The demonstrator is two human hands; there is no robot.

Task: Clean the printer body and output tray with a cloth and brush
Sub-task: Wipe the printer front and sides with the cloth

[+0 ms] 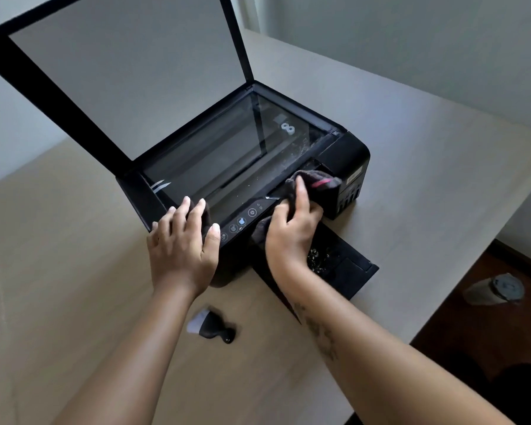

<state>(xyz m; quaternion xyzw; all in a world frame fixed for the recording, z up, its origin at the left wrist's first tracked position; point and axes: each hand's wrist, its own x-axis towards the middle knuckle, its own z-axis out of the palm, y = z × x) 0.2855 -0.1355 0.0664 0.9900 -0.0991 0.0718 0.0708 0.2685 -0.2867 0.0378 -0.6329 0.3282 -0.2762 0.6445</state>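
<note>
A black printer point(351, 154) stands on the table with its scanner lid point(117, 78) raised and the glass point(227, 154) exposed. My right hand point(292, 228) presses a dark cloth point(319, 185) with a red stripe against the front right edge of the printer top, beside the control panel point(242, 220). My left hand point(181, 243) rests flat on the front left corner of the printer, fingers spread. The output tray point(344, 268) sticks out at the front right, with pale crumbs on it. A small black brush point(212, 325) with white bristles lies on the table in front of the printer.
The light wooden table point(74, 271) ends at the right in an edge over a dark floor. A grey capped bottle point(494, 289) lies on the floor to the right. A white wall runs behind the table.
</note>
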